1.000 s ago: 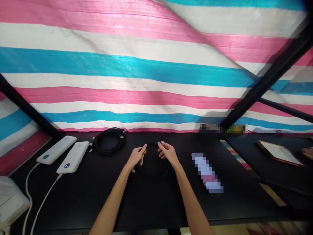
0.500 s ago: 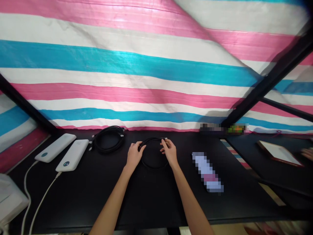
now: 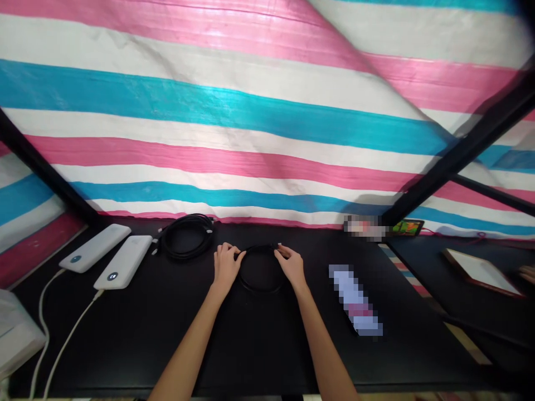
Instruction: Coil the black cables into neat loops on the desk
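the left hand (image 3: 226, 267) is closed around a thin black cable (image 3: 261, 291), and the right hand (image 3: 291, 267) pinches the same cable between thumb and fingers, close to a small pale plug (image 3: 278, 244). the cable forms a loose loop between them, low over the black table (image 3: 125, 351) – whether it touches is hard to tell against the dark top. it looks light and soft but springy, so the surest hold seems to be near the plug. left of the hands lies a bundled black coil (image 3: 186, 257), beside a white power bank (image 3: 124, 262) and a second power bank (image 3: 95, 248), with white cords (image 3: 67, 340) trailing off. to the right lies a blurred object (image 3: 355, 298). a striped tarp (image 3: 209, 111) hangs behind, and another person's hand (image 3: 527, 273) shows at the far right edge.
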Demonstrator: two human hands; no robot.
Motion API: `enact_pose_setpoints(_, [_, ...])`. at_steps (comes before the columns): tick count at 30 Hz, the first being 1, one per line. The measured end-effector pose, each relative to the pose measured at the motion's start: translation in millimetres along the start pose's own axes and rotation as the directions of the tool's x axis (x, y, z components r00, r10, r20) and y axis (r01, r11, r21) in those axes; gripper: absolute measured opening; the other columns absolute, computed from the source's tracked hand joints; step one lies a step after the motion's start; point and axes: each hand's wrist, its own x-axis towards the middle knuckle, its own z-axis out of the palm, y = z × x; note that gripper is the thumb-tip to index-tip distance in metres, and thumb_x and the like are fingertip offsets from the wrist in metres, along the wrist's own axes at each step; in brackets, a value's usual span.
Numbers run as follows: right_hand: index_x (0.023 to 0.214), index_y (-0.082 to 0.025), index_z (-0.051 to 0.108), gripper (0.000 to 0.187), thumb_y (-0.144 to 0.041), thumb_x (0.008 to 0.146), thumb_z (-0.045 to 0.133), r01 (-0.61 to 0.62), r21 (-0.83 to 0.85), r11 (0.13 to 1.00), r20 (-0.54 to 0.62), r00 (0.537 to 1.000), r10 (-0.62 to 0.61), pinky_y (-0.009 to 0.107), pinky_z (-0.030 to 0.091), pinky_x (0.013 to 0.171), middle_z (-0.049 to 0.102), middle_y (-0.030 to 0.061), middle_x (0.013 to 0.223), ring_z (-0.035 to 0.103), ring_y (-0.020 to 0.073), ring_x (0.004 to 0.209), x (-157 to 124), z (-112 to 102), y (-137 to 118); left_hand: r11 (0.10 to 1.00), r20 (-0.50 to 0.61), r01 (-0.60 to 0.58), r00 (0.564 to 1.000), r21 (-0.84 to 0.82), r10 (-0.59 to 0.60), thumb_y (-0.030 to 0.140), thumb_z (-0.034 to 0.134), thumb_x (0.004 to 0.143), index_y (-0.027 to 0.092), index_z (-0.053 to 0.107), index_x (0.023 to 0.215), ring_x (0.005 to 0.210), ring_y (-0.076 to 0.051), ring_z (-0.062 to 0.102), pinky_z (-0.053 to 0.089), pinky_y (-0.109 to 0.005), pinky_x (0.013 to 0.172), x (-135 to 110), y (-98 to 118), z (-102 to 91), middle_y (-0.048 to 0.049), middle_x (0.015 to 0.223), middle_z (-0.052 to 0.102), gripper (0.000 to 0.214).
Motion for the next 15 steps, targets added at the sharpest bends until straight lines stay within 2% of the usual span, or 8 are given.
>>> enact_pose_setpoints(3, [0.108, -0.015, 0.065, 0.040, -0.035, 0.074, 0.060, 0.032, -0.182, 0.983, -0.046, 0.998, -0.041, 0.032, 0.048, 0.087, 0.070, 0.0080, 0.100, 0.066, 0.0206, 0.092, -4.2, -6.2, -5.3, 1.000, 0.003, 0.004, 1.000, -0.012, -0.004, 0.036, 0.057, 0.083, 0.020, 0.067, 0.075, 0.089, -0.023, 0.051, 0.040, -0.036, 0.076, -0.4, -0.6, -0.4, -0.0066, 0.091, 0.059, 0.021])
enact_pose_setpoints(7, [0.108, -0.023, 0.065, 0.037, -0.039, 0.074, 0.060, 0.026, -0.374, 0.927, -0.082, 0.995, -0.061, 0.029, 0.049, 0.072, 0.068, 0.0031, 0.102, 0.065, 0.0184, 0.085, -11.0, -14.6, -16.7, 0.997, -0.064, -0.005, 0.998, -0.077, 0.000, 0.036, 0.062, 0.080, 0.023, 0.069, 0.087, 0.092, -0.023, 0.052, 0.039, -0.037, 0.078, 1.7, 3.2, -8.8, -0.0062, 0.095, 0.059, 0.016])
enact_pose_setpoints(10, [0.095, -0.027, 0.068, 0.026, -0.041, 0.074, 0.060, -0.015, -0.431, 0.902, -0.062, 0.998, -0.013, 0.029, 0.047, 0.070, 0.070, -0.0004, 0.093, 0.065, 0.0193, 0.086, -12.9, -19.9, -22.8, 0.971, -0.100, -0.134, 0.988, -0.196, 0.117, 0.039, 0.065, 0.078, 0.025, 0.070, 0.088, 0.091, -0.020, 0.053, 0.037, -0.035, 0.082, 3.3, 11.9, -21.4, -0.0037, 0.093, 0.060, 0.018])
enact_pose_setpoints(12, [0.090, -0.028, 0.069, 0.022, -0.042, 0.075, 0.060, -0.035, -0.434, 0.900, -0.029, 0.999, 0.025, 0.029, 0.046, 0.071, 0.071, -0.0019, 0.087, 0.065, 0.0200, 0.087, -12.4, -22.5, -23.7, 0.923, -0.021, -0.244, 0.968, -0.298, 0.249, 0.043, 0.065, 0.076, 0.026, 0.070, 0.079, 0.087, -0.018, 0.054, 0.036, -0.035, 0.083, 1.8, 20.1, -27.9, -0.0015, 0.088, 0.061, 0.018])
enact_pose_setpoints(15, [0.083, -0.029, 0.071, 0.020, -0.044, 0.075, 0.060, -0.051, -0.414, 0.909, 0.007, 0.998, 0.059, 0.029, 0.046, 0.069, 0.072, -0.0026, 0.082, 0.066, 0.0193, 0.083, -10.9, -25.1, -21.9, 0.849, 0.166, -0.305, 0.898, -0.432, 0.407, 0.050, 0.069, 0.070, 0.024, 0.070, 0.072, 0.083, -0.017, 0.056, 0.036, -0.034, 0.083, -6.2, 32.9, -28.4, -0.0003, 0.082, 0.062, 0.026])
